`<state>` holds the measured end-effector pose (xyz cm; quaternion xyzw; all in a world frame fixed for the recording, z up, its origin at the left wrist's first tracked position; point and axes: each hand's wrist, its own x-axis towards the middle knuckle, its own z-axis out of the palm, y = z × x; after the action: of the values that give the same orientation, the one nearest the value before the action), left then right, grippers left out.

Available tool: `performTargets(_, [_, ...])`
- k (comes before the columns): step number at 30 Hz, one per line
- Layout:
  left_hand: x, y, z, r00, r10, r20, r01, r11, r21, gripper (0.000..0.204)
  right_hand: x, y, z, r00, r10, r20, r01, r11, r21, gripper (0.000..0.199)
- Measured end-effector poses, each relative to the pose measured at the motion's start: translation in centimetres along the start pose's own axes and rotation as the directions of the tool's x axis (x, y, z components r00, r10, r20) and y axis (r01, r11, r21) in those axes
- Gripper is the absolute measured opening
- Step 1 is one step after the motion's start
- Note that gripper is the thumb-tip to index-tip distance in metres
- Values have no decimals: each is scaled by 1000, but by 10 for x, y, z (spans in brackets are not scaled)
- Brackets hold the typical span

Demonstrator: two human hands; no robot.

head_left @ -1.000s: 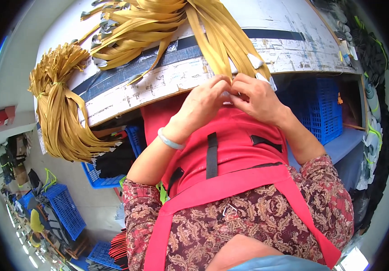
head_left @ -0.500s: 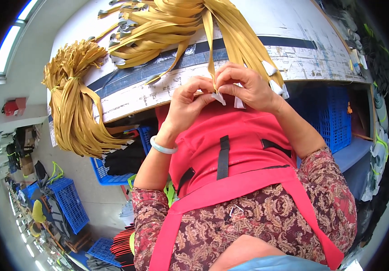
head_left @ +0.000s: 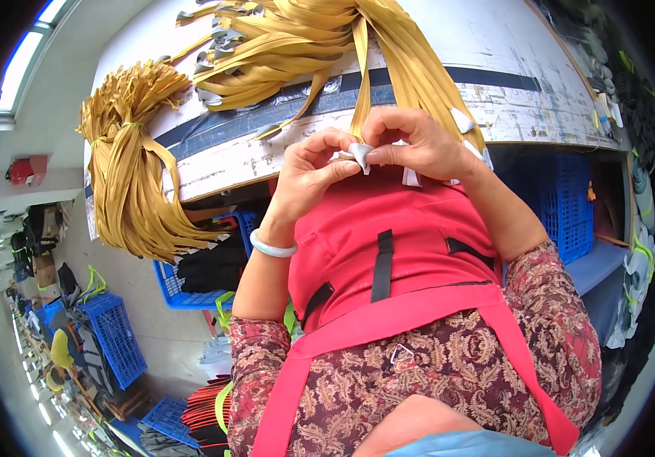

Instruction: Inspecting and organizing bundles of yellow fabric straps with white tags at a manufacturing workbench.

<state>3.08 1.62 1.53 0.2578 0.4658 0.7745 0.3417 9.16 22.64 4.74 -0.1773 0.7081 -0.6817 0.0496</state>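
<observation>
Left hand (head_left: pixel 308 171) and right hand (head_left: pixel 417 143) together pinch the grey tip (head_left: pixel 359 154) of 1 yellow strap (head_left: pixel 361 84) above the desk (head_left: pixel 495 68) edge.

A worn white worktable (head_left: pixel 495 46) with dark stripes stands above blue plastic crates (head_left: pixel 118 339) on a pale floor (head_left: pixel 152 320).
</observation>
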Motion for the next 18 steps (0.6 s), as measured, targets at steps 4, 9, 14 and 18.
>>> performTargets(4, [1,-6,0,994,83,-75,-77,993,91,13,3,-7,7,970,235,-62,-230,971,68,8])
performTargets(9, [7,-23,6,864,341,-371,-118,853,508,15,17,25,33,909,-297,-291,35,752,-658,8])
performTargets(14, [11,-23,9,887,236,-398,-29,887,461,14,11,44,37,879,-278,-387,-11,800,-600,10])
performTargets(18, [9,-14,-17,976,25,-216,-18,999,36,24,13,37,34,893,-251,-374,-6,824,-567,9])
